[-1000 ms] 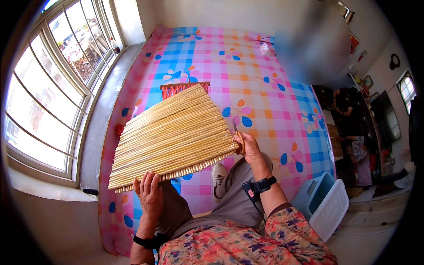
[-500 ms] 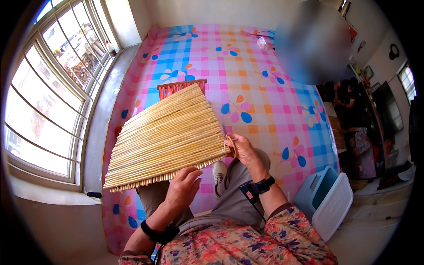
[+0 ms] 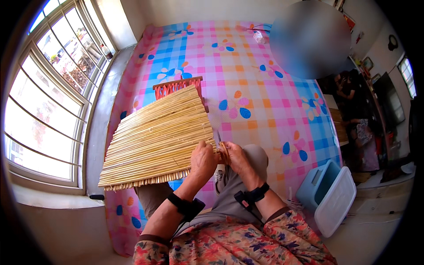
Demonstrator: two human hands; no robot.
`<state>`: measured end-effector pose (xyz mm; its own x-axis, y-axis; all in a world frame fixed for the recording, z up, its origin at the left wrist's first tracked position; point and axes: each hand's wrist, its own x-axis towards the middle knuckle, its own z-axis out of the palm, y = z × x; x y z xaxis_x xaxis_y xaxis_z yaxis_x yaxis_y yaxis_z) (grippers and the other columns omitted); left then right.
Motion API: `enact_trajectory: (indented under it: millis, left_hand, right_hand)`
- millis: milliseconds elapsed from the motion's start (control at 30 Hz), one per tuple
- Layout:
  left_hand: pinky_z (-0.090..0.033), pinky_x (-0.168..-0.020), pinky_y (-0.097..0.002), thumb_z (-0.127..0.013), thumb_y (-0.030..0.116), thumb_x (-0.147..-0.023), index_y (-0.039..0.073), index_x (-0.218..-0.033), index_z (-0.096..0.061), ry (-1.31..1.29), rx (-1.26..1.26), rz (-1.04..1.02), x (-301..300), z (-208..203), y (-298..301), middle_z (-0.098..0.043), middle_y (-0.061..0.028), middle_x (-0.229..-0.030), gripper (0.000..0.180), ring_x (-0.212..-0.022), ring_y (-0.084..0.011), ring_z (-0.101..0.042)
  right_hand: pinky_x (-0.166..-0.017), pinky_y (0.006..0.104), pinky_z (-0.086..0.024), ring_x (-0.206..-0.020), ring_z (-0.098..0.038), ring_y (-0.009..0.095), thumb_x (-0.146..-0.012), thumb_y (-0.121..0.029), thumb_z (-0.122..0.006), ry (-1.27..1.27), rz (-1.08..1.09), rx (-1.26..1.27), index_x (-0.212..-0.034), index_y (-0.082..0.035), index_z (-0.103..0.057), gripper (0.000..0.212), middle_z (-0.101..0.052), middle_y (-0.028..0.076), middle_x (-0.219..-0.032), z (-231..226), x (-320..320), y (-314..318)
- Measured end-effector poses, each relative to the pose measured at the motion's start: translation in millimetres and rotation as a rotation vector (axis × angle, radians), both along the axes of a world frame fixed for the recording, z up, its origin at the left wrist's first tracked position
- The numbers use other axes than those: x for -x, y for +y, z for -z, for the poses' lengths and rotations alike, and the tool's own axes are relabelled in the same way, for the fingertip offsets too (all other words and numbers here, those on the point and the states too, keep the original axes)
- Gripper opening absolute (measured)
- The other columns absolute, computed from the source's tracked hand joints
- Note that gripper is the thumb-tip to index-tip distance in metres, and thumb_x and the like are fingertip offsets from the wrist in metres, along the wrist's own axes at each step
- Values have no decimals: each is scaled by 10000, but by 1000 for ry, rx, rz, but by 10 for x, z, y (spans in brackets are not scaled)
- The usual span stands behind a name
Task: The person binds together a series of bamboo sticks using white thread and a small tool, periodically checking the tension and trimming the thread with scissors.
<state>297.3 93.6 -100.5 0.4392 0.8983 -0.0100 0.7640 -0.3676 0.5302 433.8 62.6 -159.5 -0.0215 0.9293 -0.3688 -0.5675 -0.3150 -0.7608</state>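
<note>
The right hand (image 3: 237, 159) has its grip closed on the orange-handled scissors (image 3: 225, 153) — fingers cover part of the loops, blades hard to make out. And the left hand (image 3: 202, 161) curls at the right end of the reed mat (image 3: 154, 139), fingertips hidden: whether that grip pinches anything, I cannot tell. The mat spreads leftward, hiding much of the red rack (image 3: 170, 89) and some trouser leg (image 3: 152, 198).

One mat (image 3: 157, 137), one tub (image 3: 308, 189), probably one scissors (image 3: 224, 153)
</note>
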Motion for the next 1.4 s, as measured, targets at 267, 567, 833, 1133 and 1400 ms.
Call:
enact_trajectory:
  millis: [267,567,833,1133,1400]
  left_hand:
    - [-483,-717,-430,-620,148,-735,-2,-767,-621,92,-60,-4,-38,207,-22,-564,-182,-890,153,-836,-353,-586]
    - [-463,-661,-393,-596,55,-738,-13,-735,-584,-373,198,-8,227,90,115,-559,-163,-728,69,-713,-319,-560]
    - [-465,-629,-289,-620,89,-787,-25,-817,-601,-399,221,66,379,-3,85,-581,-105,-775,120,-679,-162,-566]
    - [-492,-689,-300,-615,46,-799,-28,-940,-573,-444,133,38,489,107,60,-613,-101,-820,164,-750,-201,-608]
    - [-466,-761,-404,-691,208,-724,-31,-766,-609,-49,-128,145,315,-17,2,-554,-163,-844,257,-855,-328,-569]
  right_hand:
    - [-604,323,-572,-669,-650,172,-879,-202,-613,-24,100,6,-1105,-6,-531,309,-641,78,-827,123,157,-139]
    - [-593,308,-578,-693,-663,180,-886,-169,-607,-34,130,37,-1115,7,-521,301,-651,96,-848,13,166,-130]
    - [-625,293,-566,-743,-659,175,-911,-113,-562,-52,154,68,-1148,-25,-506,259,-646,101,-878,-146,229,-163]
    - [-611,302,-580,-762,-669,192,-923,-161,-551,-38,175,23,-1210,17,-444,354,-647,139,-916,-65,260,-188]
    - [-631,321,-590,-746,-667,197,-931,-126,-527,-78,185,23,-1224,22,-431,342,-645,139,-912,-72,277,-197]
